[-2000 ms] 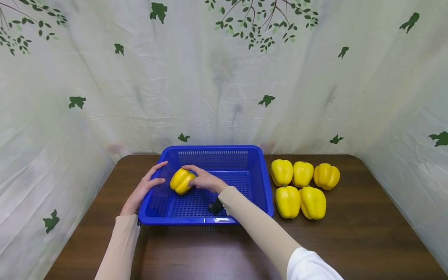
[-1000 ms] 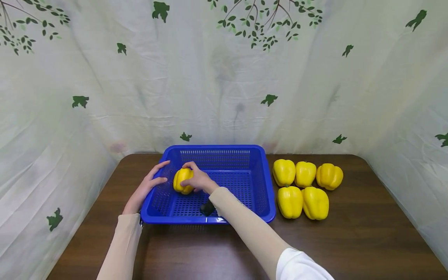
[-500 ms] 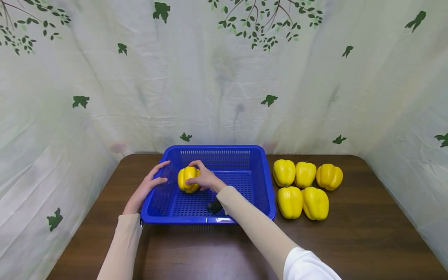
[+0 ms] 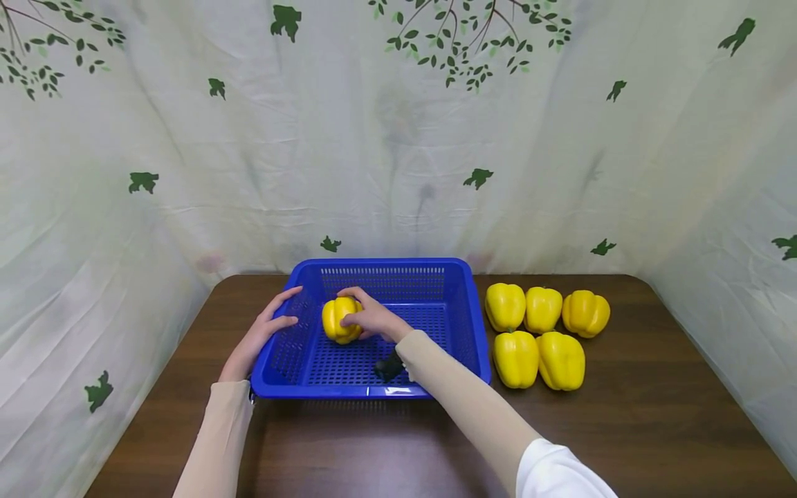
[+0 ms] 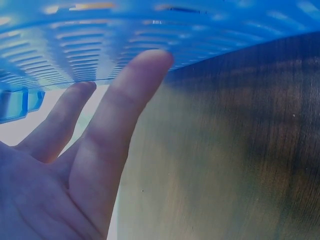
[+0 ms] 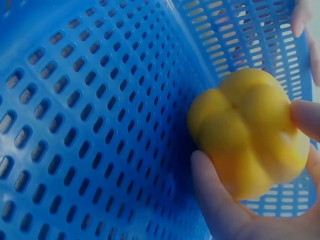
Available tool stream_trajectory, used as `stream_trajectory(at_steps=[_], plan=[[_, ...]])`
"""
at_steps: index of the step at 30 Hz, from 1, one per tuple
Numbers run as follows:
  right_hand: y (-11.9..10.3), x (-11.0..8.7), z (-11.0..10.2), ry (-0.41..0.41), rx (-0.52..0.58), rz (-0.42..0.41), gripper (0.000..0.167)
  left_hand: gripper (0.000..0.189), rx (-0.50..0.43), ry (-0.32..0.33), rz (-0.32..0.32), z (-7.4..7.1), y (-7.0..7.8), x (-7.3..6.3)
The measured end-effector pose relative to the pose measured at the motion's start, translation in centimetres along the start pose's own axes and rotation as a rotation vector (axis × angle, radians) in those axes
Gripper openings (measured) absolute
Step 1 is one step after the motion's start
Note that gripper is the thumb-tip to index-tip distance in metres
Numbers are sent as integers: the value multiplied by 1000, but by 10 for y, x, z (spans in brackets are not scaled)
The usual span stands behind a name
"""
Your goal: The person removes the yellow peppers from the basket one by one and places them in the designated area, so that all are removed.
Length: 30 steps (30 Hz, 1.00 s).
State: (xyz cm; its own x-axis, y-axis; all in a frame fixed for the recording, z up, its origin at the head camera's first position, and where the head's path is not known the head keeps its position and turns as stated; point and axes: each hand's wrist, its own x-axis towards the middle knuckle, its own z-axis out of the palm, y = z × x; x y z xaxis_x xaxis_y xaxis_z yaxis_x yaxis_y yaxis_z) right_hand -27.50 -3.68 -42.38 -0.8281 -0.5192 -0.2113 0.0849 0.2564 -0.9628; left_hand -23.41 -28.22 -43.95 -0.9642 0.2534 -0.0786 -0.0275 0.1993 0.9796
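In the head view a yellow bell pepper [image 4: 336, 321] is inside the blue plastic basket [image 4: 373, 392], toward its left side. My right hand [image 4: 376, 319] grips it from the right, thumb and fingers spread around it. The right wrist view has the lobed end of the bell pepper [image 6: 247, 130] facing the camera, with fingertips on two sides. My left hand [image 4: 261, 332] rests against the basket's left side, fingertips at the rim. In the left wrist view its straight fingers [image 5: 117, 115] touch the slotted outer wall [image 5: 90, 45].
Several more yellow bell peppers [image 4: 515, 360] stand in two rows right of the basket on the brown wooden table [image 4: 654, 401]. A black device [image 4: 389, 366] is at the right wrist. Behind the table hangs a pale curtain [image 4: 398, 159] with leaf prints.
My right hand has turned the bell pepper from lying tilted to standing more upright, and moved it somewhat right within the basket. The left hand keeps its place at the basket's left side.
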Motion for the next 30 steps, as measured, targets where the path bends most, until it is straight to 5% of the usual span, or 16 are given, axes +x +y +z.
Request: stream_trajectory(at_steps=[30], plan=[[-11, -34, -35, -39, 102, -52, 52, 58, 26, 9, -4, 0, -2, -2]])
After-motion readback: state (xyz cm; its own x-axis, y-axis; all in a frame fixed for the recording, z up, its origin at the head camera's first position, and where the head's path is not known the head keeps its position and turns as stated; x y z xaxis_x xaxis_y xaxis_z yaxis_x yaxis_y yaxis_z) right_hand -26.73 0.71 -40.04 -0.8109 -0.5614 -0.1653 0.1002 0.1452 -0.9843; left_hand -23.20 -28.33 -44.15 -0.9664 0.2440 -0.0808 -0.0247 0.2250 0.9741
